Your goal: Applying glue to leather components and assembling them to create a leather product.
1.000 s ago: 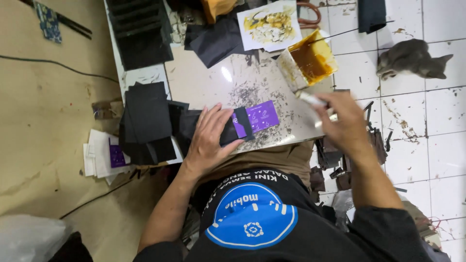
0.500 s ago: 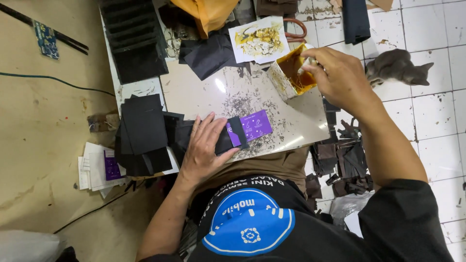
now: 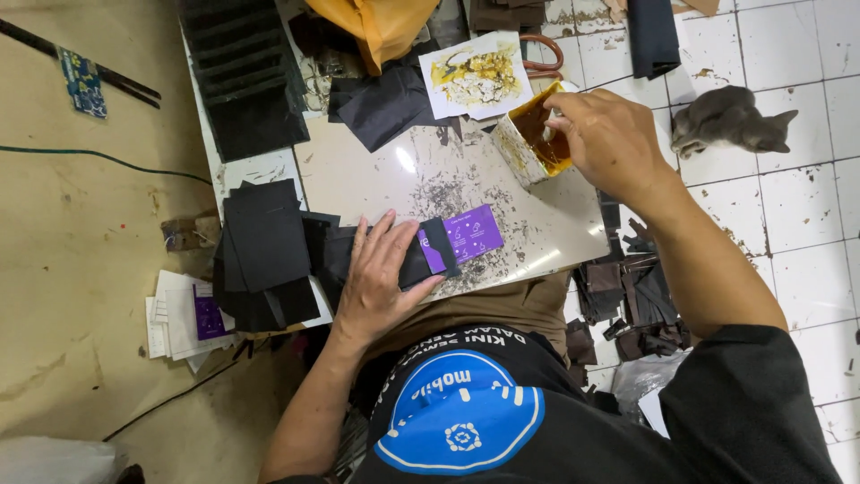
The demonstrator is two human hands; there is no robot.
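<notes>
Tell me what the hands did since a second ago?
The right hand went from near the purple card up to the glue tin, its brush tip now in the glue. The left hand stayed flat on the black piece. Card, tin and cat stayed put.

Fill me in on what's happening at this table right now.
A person sits at a small work board seen from above. The left hand presses flat on a black piece lying over a purple card. The right hand reaches into a tin of amber glue with a thin tool, its tip hidden inside. Stacks of black pieces lie beside the left hand, and a grey kitten sits on the tiled floor.
</notes>
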